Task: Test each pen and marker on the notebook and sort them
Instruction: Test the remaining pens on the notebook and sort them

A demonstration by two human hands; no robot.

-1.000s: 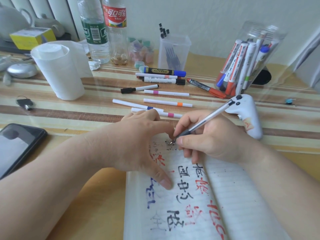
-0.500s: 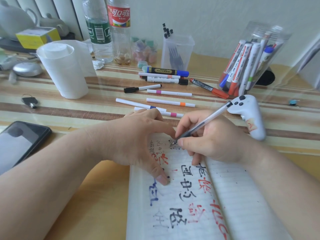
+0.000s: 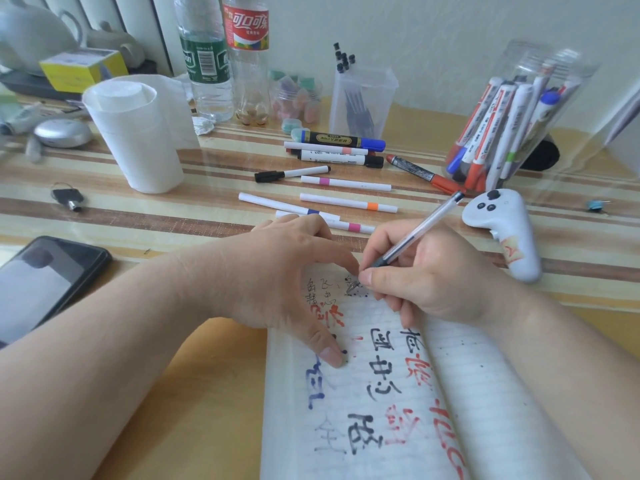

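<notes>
From the head view: the right hand [image 3: 426, 271] pinches a clear ballpoint pen [image 3: 415, 235] between thumb and curled fingers, and the tip touches the top of the open notebook [image 3: 491, 393], on its left page among small black scribbles. The left hand [image 3: 277, 271] lies spread, thumb pressing the page, forefinger reaching just beside the pen tip. Beyond the hands, loose markers [image 3: 346, 183] lie on the striped table [image 3: 173, 216], and more stand tilted in a clear jar [image 3: 502, 126] at right.
</notes>
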